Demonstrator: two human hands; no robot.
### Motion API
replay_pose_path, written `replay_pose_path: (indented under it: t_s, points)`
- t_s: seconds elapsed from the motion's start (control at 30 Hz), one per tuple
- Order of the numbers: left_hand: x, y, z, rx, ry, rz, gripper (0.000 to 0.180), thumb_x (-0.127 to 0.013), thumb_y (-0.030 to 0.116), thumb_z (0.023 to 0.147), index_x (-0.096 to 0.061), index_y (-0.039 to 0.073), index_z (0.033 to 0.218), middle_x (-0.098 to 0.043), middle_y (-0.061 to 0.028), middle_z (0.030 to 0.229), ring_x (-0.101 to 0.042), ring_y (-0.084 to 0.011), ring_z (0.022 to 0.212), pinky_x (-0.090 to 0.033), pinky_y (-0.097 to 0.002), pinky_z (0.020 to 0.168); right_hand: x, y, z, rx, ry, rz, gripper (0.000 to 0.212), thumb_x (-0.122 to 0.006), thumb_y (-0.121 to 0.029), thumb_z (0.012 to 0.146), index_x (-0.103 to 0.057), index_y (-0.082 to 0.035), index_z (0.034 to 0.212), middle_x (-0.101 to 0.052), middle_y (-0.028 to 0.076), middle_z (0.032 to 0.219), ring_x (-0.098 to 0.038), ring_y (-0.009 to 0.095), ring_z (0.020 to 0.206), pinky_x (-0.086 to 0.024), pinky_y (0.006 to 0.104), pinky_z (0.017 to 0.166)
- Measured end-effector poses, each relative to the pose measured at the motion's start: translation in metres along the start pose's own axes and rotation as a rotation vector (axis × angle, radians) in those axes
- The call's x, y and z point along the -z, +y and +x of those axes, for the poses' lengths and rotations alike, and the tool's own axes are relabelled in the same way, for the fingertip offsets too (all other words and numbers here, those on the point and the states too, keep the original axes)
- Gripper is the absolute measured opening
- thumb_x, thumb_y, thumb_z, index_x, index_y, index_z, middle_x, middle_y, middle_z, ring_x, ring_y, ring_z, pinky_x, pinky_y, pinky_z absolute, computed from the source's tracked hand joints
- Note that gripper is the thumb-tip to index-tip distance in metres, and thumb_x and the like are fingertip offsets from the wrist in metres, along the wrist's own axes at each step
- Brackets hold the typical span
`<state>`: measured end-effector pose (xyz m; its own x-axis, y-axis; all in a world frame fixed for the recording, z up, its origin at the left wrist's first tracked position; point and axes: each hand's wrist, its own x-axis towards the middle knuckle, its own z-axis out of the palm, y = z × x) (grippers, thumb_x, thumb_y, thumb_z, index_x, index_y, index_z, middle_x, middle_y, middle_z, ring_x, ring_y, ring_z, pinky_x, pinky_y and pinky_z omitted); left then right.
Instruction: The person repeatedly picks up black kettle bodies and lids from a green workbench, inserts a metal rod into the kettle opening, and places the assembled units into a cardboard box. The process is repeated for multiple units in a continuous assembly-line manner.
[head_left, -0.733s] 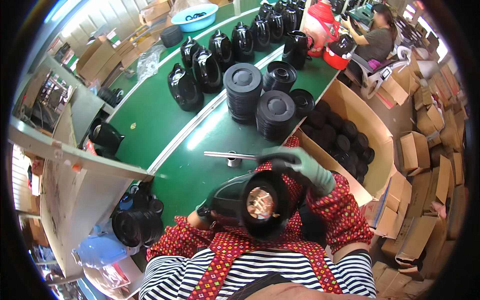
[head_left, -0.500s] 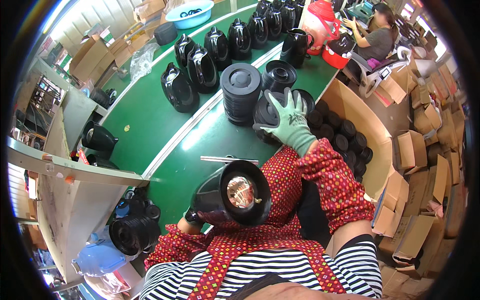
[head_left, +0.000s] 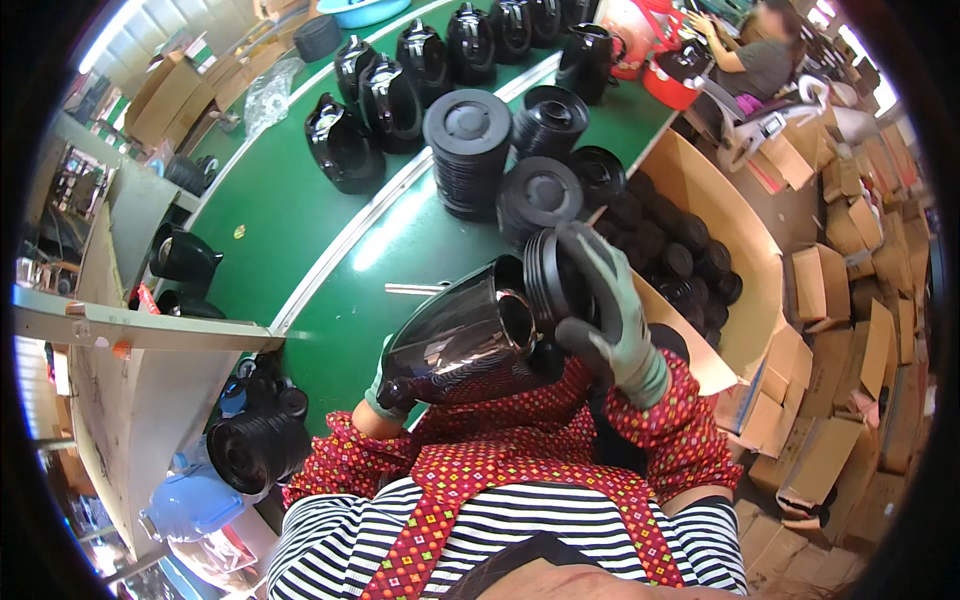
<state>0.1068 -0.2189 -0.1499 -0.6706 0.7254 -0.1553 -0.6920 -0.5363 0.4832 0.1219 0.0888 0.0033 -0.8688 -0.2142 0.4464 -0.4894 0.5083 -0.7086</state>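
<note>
A glossy black thermos jug body (head_left: 455, 345) lies tilted across my lap, its open wide end facing right. My left hand (head_left: 378, 385) supports it from the left side, the fingers mostly hidden behind the jug. In my right hand (head_left: 625, 325), gloved in green and grey, is a black ribbed round base (head_left: 545, 285), held close to the jug's open end; whether they touch I cannot tell. Beyond it stand stacks of black round bases, the tallest stack (head_left: 467, 150) left of a shorter stack (head_left: 540, 195). A thin metal rod (head_left: 412, 289) lies on the green table behind the jug.
Several black jugs (head_left: 425, 60) stand along the far side of the green table (head_left: 262, 215). On the right, a large cardboard box (head_left: 755, 250) holds many black round parts. A red container (head_left: 672, 85) stands behind it, and a person (head_left: 755, 50) sits farther back.
My right hand has come down from the stacks toward me and now holds a black round base at the jug. The jug has turned so its open end faces right.
</note>
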Motion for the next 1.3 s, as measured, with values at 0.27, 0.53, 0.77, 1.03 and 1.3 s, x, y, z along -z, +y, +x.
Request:
replay_pose_path:
  t_s: [0.27,0.53,0.77,1.03,1.3]
  points:
    - [-0.049,-0.011,0.003,-0.157,-0.006,0.861,0.06,-0.062,0.03,0.102,-0.051,-0.005,0.149,-0.061,-0.0219,0.143,-0.062,-0.0322,0.133,-0.05,-0.0427,0.117,0.011,-0.023,-0.075,-0.113,0.104,0.173,0.094,-0.068,-0.063,0.096,-0.044,-0.001,0.162,-0.041,0.025,0.165,-0.038,0.043,0.152,-0.028,0.0518,0.125]
    - [-0.089,0.003,0.012,-0.451,0.231,1.233,0.061,-0.092,0.023,0.073,-0.073,-0.003,0.125,-0.079,-0.0127,0.112,-0.074,-0.0299,0.112,-0.057,-0.0385,0.101,0.015,-0.034,-0.105,-0.32,0.284,0.538,0.081,-0.054,-0.056,0.107,-0.038,0.0,0.164,-0.04,0.02,0.167,-0.042,0.033,0.151,-0.032,0.0423,0.125]
    - [-0.174,0.055,0.016,-1.08,-0.254,1.94,0.034,-0.086,0.007,0.079,-0.078,-0.003,0.11,-0.068,-0.033,0.133,-0.078,-0.041,0.101,-0.063,-0.0428,0.087,0.054,-0.029,-0.106,-0.909,-0.035,1.089,0.065,-0.03,-0.052,0.118,-0.053,-0.003,0.153,-0.065,0.01,0.143,-0.059,0.017,0.133,-0.043,0.0329,0.118]
    - [-0.126,0.019,0.027,-0.381,-0.051,1.04,0.075,-0.097,0.028,0.068,-0.069,-0.006,0.129,-0.072,-0.018,0.131,-0.07,-0.0257,0.12,-0.055,-0.0421,0.107,0.047,-0.042,-0.11,-0.049,0.265,0.292,0.085,-0.047,-0.062,0.109,-0.032,0.0,0.165,-0.04,0.027,0.165,-0.057,0.037,0.139,-0.042,0.0492,0.121]
    - [-0.166,0.04,0.016,-0.954,-0.107,1.801,0.055,-0.092,0.026,0.08,-0.07,-0.008,0.115,-0.061,-0.0382,0.139,-0.074,-0.0401,0.111,-0.063,-0.0434,0.093,0.039,0.002,-0.126,-0.723,0.089,1.364,0.066,-0.051,-0.058,0.11,-0.057,-0.004,0.147,-0.068,0.014,0.142,-0.07,0.025,0.121,-0.053,0.0426,0.11]
